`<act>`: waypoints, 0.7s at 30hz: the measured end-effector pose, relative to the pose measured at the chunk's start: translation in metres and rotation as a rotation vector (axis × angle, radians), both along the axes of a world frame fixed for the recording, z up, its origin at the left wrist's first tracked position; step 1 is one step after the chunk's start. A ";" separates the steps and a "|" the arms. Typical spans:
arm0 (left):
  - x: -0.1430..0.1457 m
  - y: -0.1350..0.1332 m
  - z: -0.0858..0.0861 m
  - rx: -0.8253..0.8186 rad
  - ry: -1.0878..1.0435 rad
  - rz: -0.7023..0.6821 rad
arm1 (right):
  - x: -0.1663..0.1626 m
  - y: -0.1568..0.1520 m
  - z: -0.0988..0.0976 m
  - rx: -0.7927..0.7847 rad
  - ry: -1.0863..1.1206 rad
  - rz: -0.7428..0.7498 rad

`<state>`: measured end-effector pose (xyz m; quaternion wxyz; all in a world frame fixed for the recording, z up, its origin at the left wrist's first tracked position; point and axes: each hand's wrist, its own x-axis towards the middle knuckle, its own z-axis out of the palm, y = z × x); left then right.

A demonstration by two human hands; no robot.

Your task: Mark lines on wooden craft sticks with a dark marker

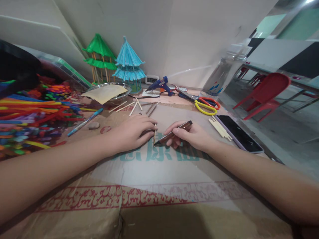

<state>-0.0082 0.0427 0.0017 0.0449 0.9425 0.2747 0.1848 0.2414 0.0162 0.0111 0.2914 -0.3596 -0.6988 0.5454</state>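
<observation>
In the middle of the cardboard-covered table, my left hand [136,132] holds a thin wooden stick [155,136] down with its fingertips. The stick points toward me on a pale translucent sheet [154,176]. My right hand [190,135] grips a brown marker [177,131] like a pen, its dark tip at the near end of the stick. Beyond my left hand lie more loose thin sticks [133,108], some pale and some dark. A bundle of pale sticks [220,128] rests to the right of my right hand.
Colourful pipe cleaners [32,116] pile up at left, near a blue pen [85,122]. Behind stand a green model pavilion [99,48], a blue one [128,59], a clear bowl [128,89] and a blue glue gun [161,85]. Scissors [206,105], a phone [239,132] and a clear bottle [221,73] are at right.
</observation>
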 end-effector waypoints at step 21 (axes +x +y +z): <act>0.000 0.001 0.000 0.042 -0.003 0.026 | 0.000 0.001 0.000 -0.007 0.002 0.002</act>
